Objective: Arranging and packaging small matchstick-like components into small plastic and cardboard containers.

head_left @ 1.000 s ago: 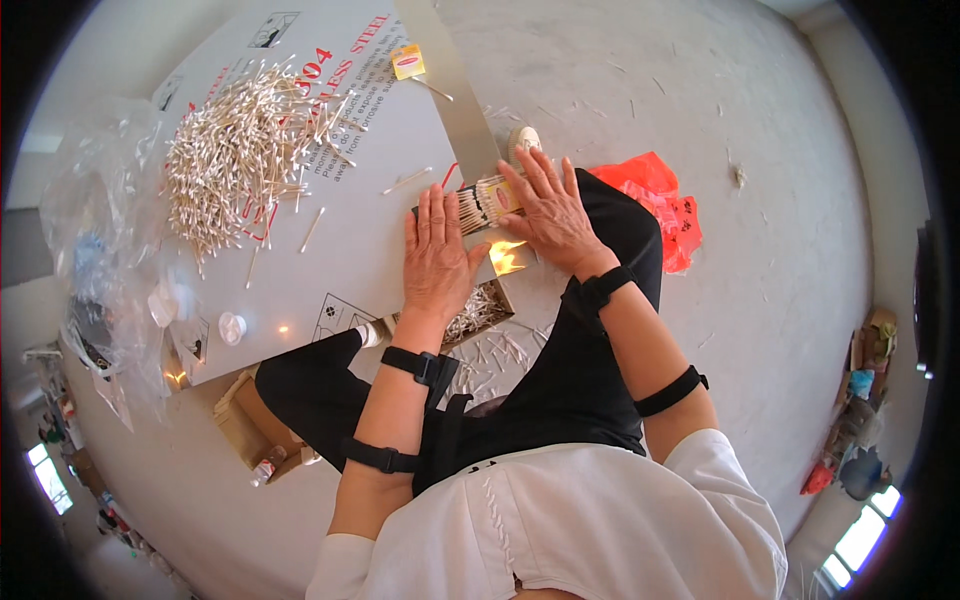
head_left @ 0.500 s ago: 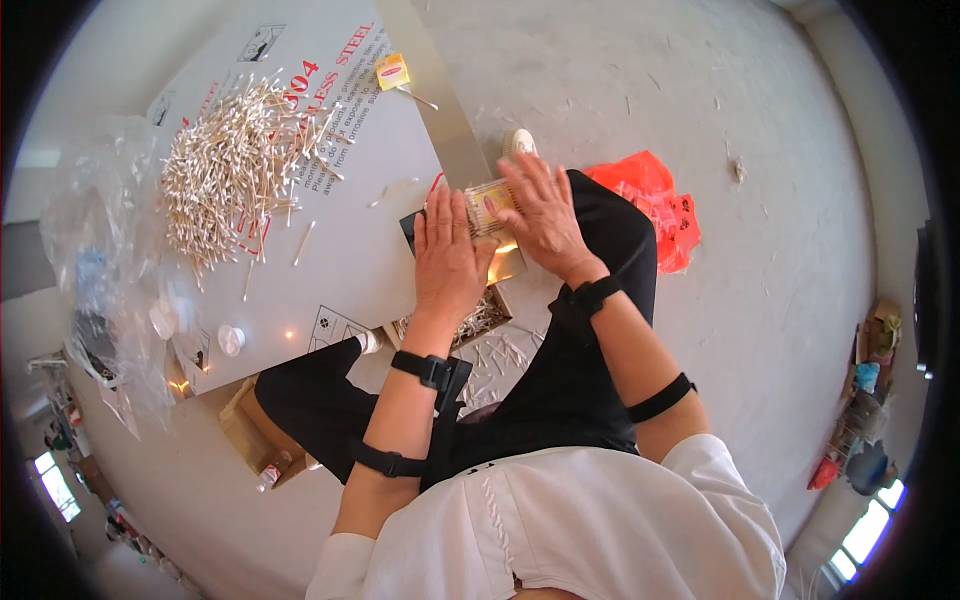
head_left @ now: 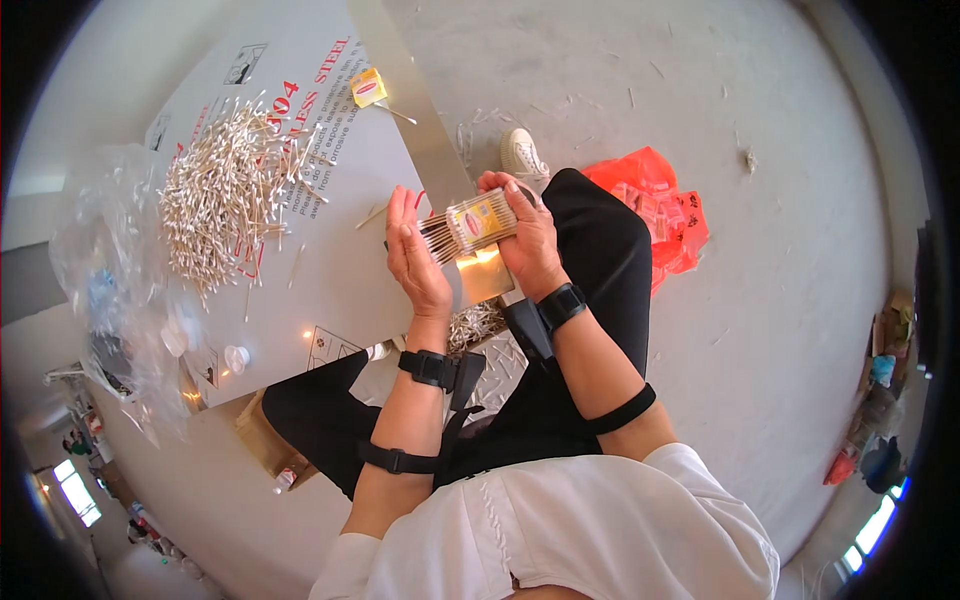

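Between my two hands, above the table corner, is a pack of cotton swabs [head_left: 477, 221] with a yellow label around its middle. My left hand [head_left: 416, 265] is cupped against one end of the swabs, where the bare sticks show. My right hand [head_left: 530, 242] grips the opposite end, thumb on top. A big heap of loose cotton swabs [head_left: 222, 195] lies on the table to the left. Near the table's far edge rests a small yellow box [head_left: 368, 88], with a single swab beside it.
The grey table [head_left: 340, 250] has printed film on it. A clear plastic bag [head_left: 105, 270] hangs at its left side, near a small white cup [head_left: 236, 359]. Below the corner sits a box of swabs [head_left: 478, 325]. A red plastic bag [head_left: 650, 205] lies right of my leg; swabs litter the floor.
My hands were flat, palms down over the pack; now they have turned to its two ends and hold it tilted up. The view has shifted slightly.
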`<action>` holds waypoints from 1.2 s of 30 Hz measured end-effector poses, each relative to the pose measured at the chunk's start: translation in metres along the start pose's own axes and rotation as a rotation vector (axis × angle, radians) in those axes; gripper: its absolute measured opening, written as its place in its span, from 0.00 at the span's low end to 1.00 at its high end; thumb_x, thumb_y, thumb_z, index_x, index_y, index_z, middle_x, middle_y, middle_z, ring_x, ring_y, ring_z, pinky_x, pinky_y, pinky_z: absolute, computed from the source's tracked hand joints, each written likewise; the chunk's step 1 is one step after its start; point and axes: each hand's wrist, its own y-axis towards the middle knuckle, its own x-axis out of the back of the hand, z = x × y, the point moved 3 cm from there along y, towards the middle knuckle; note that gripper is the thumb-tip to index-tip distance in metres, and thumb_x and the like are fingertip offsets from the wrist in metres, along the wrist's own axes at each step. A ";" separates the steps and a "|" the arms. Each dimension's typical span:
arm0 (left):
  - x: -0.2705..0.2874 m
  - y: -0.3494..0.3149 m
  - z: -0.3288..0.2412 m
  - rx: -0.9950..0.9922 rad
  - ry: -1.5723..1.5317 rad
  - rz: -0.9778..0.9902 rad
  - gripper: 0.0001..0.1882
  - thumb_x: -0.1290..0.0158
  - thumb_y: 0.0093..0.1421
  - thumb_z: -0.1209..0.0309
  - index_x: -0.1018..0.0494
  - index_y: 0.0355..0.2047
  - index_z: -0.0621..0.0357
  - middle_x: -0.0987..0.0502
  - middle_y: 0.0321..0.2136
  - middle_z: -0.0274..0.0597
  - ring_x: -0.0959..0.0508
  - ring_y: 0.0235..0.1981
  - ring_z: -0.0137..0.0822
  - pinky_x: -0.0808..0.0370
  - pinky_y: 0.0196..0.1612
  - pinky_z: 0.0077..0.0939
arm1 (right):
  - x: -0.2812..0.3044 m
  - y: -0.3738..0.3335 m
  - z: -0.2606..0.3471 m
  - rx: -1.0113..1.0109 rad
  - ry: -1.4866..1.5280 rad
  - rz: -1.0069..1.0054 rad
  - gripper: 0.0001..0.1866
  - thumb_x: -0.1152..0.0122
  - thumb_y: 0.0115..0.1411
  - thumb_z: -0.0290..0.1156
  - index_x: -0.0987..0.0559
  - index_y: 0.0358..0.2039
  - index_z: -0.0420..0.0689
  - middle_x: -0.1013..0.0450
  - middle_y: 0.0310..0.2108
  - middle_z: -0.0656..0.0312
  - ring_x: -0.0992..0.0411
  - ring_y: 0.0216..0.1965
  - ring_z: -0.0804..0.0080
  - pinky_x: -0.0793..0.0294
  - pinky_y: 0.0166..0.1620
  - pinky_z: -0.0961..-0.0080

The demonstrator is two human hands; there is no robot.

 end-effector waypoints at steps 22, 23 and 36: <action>-0.038 -0.008 -0.002 0.084 -0.151 -0.016 0.39 0.63 0.70 0.48 0.53 0.68 0.69 0.51 0.69 0.53 0.52 0.71 0.46 0.58 0.71 0.44 | -0.013 -0.019 0.006 -0.007 0.140 -0.062 0.24 0.41 0.63 0.27 0.32 0.58 0.35 0.25 0.50 0.51 0.28 0.53 0.62 0.28 0.57 0.65; -0.037 -0.011 -0.004 0.065 -0.132 -0.025 0.39 0.64 0.70 0.48 0.54 0.68 0.69 0.52 0.70 0.52 0.53 0.71 0.46 0.59 0.71 0.44 | -0.014 -0.021 0.007 -0.006 0.134 -0.061 0.25 0.41 0.64 0.27 0.34 0.59 0.36 0.27 0.52 0.50 0.30 0.55 0.61 0.31 0.59 0.64; -0.051 -0.015 -0.011 -0.021 0.428 0.227 0.45 0.75 0.67 0.38 0.59 0.71 0.62 0.62 0.71 0.58 0.63 0.73 0.50 0.63 0.71 0.44 | -0.012 -0.019 0.003 -0.004 0.246 -0.039 0.26 0.40 0.63 0.27 0.35 0.60 0.37 0.28 0.53 0.50 0.29 0.54 0.62 0.28 0.56 0.62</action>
